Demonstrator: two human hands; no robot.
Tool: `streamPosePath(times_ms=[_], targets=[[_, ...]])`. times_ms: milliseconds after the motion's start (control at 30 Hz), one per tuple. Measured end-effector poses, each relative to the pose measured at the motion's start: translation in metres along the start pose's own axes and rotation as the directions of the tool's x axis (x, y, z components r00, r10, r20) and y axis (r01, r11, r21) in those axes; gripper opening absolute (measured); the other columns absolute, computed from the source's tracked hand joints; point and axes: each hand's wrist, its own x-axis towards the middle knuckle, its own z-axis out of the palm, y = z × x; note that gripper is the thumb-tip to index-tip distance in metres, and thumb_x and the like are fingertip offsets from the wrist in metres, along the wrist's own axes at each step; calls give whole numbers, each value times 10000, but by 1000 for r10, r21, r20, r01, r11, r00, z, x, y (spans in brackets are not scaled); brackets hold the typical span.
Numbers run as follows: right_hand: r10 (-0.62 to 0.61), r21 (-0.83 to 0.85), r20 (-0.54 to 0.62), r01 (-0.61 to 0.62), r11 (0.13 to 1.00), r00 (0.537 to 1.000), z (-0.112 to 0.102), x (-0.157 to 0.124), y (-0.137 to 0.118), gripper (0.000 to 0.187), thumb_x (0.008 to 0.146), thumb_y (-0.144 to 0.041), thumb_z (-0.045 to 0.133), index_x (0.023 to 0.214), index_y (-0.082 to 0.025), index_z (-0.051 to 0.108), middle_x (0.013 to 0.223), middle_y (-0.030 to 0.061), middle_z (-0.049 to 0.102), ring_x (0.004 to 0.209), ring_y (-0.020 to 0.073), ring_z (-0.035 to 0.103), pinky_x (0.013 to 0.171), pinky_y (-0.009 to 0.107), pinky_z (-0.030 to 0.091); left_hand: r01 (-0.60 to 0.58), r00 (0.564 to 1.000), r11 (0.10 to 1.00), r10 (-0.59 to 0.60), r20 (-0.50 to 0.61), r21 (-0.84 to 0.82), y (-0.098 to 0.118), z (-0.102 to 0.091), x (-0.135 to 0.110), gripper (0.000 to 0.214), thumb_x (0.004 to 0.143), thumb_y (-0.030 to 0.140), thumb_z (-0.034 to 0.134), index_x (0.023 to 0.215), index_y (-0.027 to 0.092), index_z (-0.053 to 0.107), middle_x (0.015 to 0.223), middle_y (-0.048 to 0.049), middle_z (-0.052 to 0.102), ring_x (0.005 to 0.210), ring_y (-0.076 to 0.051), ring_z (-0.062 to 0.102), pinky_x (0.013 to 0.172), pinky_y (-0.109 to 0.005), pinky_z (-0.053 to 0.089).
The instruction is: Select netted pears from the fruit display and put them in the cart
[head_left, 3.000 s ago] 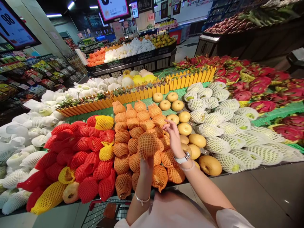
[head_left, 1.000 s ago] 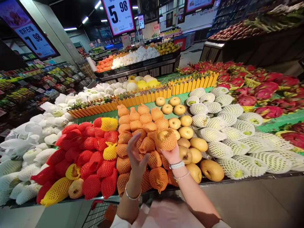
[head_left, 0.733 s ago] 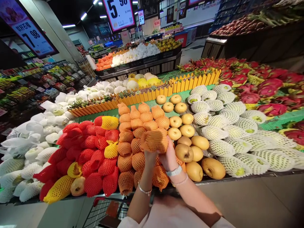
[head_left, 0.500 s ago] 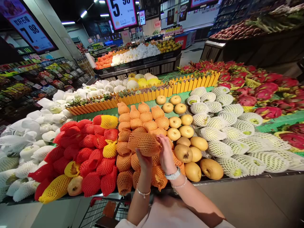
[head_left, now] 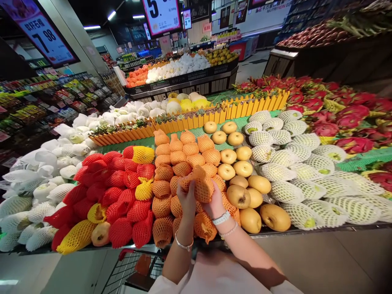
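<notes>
Both my hands are on a pear in an orange foam net (head_left: 203, 186), lifted above the display and tilted so one end of the net stands up. My left hand (head_left: 186, 200) pinches the net's left side between thumb and fingers. Around the fruit's right side and underneath curls my right hand (head_left: 217, 203), with a white watch at the wrist. Below and behind lie rows of other pears in orange nets (head_left: 162, 190). The net hides most of the fruit inside.
Red-netted fruits (head_left: 116, 200) lie to the left, bare yellow-brown pears (head_left: 243, 168) to the right. White-netted fruits (head_left: 306, 192) and dragon fruits (head_left: 352, 118) are farther right. An orange picket fence (head_left: 190, 122) runs behind. A shopping cart (head_left: 134, 265) stands below the display edge.
The netted pear has turned from lying sideways to tilted upward. My left hand has shifted from beneath it to its left side; my right hand has moved lower around it.
</notes>
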Motion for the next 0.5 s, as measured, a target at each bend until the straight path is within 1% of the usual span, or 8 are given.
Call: streamPosePath(times_ms=[67, 100, 167, 233, 300, 333, 400, 500], targets=[[-35, -73, 46, 38, 997, 998, 0, 4, 0, 498, 921, -648, 410, 842, -279, 735, 758, 65, 755, 724, 266, 718, 662, 467, 611, -89, 996, 994, 89, -2, 68, 5, 3, 7, 240, 799, 396, 744, 783, 221, 581, 769, 29, 601, 727, -147, 563, 719, -261, 477], [-46, -96, 67, 53, 994, 997, 0, 6, 0, 520, 928, -656, 398, 821, -276, 736, 725, 66, 744, 724, 261, 718, 662, 456, 603, -127, 992, 986, 125, 21, 112, 8, 4, 10, 247, 807, 399, 739, 757, 220, 575, 743, 31, 588, 705, -146, 554, 714, -263, 475], [-67, -109, 87, 77, 991, 994, -1, 9, 2, 555, 935, -671, 384, 784, -266, 733, 684, 69, 725, 744, 246, 722, 674, 424, 584, -189, 976, 973, 170, 138, 135, 10, 3, 15, 237, 819, 421, 730, 798, 220, 607, 796, 10, 622, 774, -167, 596, 798, -289, 494], [-82, -100, 99, 92, 991, 992, -3, 10, 3, 571, 937, -679, 379, 781, -256, 729, 697, 74, 728, 771, 231, 726, 683, 399, 569, -259, 940, 964, 238, 246, 54, 10, -2, 17, 332, 806, 494, 732, 987, 231, 644, 1020, -42, 678, 1009, -220, 636, 984, -350, 473], [-61, -38, 54, 63, 997, 997, -3, 10, 3, 560, 919, -697, 394, 819, -258, 726, 775, 80, 753, 796, 235, 728, 684, 402, 575, -310, 911, 949, 314, 267, -60, 6, -9, 16, 544, 780, 577, 725, 1203, 261, 592, 1298, -82, 619, 1282, -262, 541, 1149, -404, 364], [-31, 13, 10, 31, 999, 999, -3, 10, 2, 550, 901, -711, 407, 851, -263, 723, 829, 82, 766, 815, 246, 730, 690, 417, 587, -314, 909, 945, 328, 258, -96, 3, -13, 14, 616, 763, 594, 731, 1262, 276, 558, 1381, -86, 574, 1372, -267, 472, 1192, -413, 314], [36, 107, -74, -28, 994, 997, 0, 8, -1, 543, 867, -734, 429, 915, -275, 715, 915, 74, 778, 864, 268, 731, 722, 453, 608, -252, 928, 963, 268, 260, -93, -4, -19, 8, 687, 706, 541, 795, 1289, 292, 530, 1427, -77, 548, 1448, -266, 393, 1215, -403, 293], [71, 157, -136, -49, 986, 988, 6, 5, -7, 483, 851, -692, 501, 971, -268, 700, 975, 49, 776, 914, 262, 722, 783, 447, 621, -32, 957, 999, 32, 289, -5, -15, -20, -5, 796, 626, 360, 873, 1316, 290, 482, 1402, -75, 581, 1438, -277, 423, 1161, -388, 398]])
